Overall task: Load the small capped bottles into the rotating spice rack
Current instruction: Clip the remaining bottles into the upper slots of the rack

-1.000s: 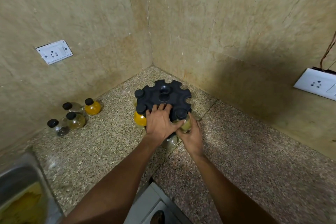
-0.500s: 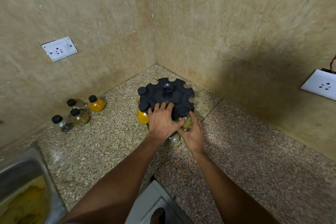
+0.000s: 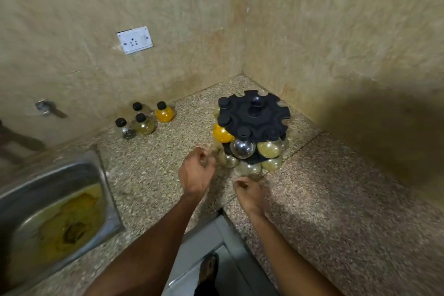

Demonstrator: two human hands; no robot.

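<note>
Speckled granite bench (image 3: 324, 199) in a wall corner. Black round plastic spice rack (image 3: 254, 118) standing near the corner, round glass bottles hung in its slots. Four small black-capped round bottles (image 3: 144, 119) grouped by the left wall, well apart from it. Steel sink (image 3: 103, 175) set in at left.

Home kitchen corner. Speckled granite surface (image 3: 324, 199) meets beige stone-tiled walls (image 3: 336, 31). Stainless steel sink (image 3: 101, 175) set into surface at left, yellowish residue in basin; tap (image 3: 46, 107) on wall above it. White wall socket (image 3: 135, 39) on left wall. Black rotating spice rack (image 3: 254, 115) holds round capped bottles; four more small capped bottles (image 3: 144, 119) stand near wall.
</note>
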